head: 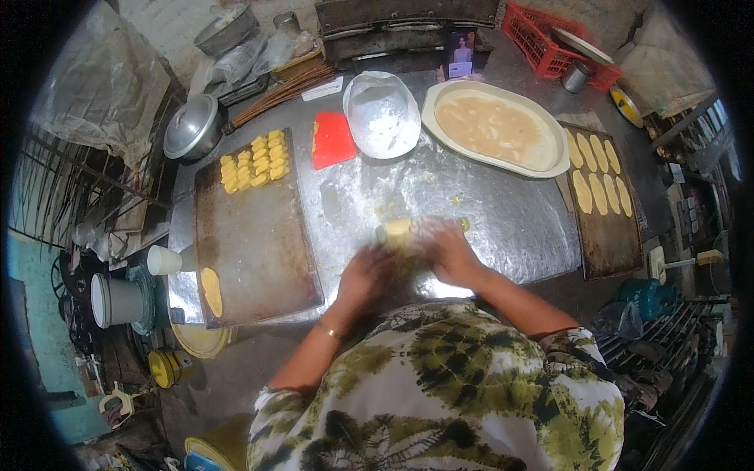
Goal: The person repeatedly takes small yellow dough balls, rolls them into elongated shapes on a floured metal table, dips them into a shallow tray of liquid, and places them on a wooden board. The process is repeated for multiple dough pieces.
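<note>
A short rolling pin or cylinder, blurred, lies crosswise on the floured metal tabletop. My right hand is over its right part, blurred by motion; its grip is unclear. My left hand is close to its left end, also blurred. Whatever lies beneath the hands is hidden. On the left baking tray are rows of small yellow dough pieces and one flattened oval of dough. The right baking tray bears several flattened dough ovals.
Beyond my hands stand a red plastic scraper, a floury metal basin and an oval dish of pale brown mixture. A lidded pot, a stick bundle, a propped phone and a red crate line the back.
</note>
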{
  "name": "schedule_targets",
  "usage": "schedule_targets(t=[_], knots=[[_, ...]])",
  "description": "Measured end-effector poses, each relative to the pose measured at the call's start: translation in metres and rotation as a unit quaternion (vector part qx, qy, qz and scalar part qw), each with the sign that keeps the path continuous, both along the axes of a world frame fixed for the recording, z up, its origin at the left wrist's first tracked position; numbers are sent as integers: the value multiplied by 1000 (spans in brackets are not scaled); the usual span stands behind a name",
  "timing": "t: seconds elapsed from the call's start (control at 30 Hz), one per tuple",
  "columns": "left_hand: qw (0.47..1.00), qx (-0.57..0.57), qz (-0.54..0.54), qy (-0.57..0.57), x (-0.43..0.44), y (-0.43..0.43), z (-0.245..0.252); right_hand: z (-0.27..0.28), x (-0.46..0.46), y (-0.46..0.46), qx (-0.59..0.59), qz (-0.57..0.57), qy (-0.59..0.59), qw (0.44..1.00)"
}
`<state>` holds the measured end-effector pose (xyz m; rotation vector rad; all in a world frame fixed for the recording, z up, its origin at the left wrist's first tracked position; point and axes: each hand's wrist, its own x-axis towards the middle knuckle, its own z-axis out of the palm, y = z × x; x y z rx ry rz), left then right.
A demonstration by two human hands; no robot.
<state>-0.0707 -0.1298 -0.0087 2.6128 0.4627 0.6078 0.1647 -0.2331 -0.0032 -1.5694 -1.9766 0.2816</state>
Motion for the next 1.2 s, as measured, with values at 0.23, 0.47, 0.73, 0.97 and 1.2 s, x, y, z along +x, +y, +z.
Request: schedule_targets(t=[0.23, 0.47, 0.73, 0.97, 1.2], knots=[[981, -143, 104, -80, 53, 70, 2, 20, 33, 94, -178, -21, 98, 979], [994, 2, 100, 49, 68, 74, 39, 18, 60, 141, -211, -28, 141, 967], [996, 62, 63, -18, 79, 88, 20, 14, 53, 160, -170, -86, 105, 976], [991, 0, 132, 4, 92, 81, 59, 12, 47, 161, -144, -105, 67, 982], [995, 42, 87, -5, 84, 89, 39, 3, 47, 158, -85, -105, 81, 988]])
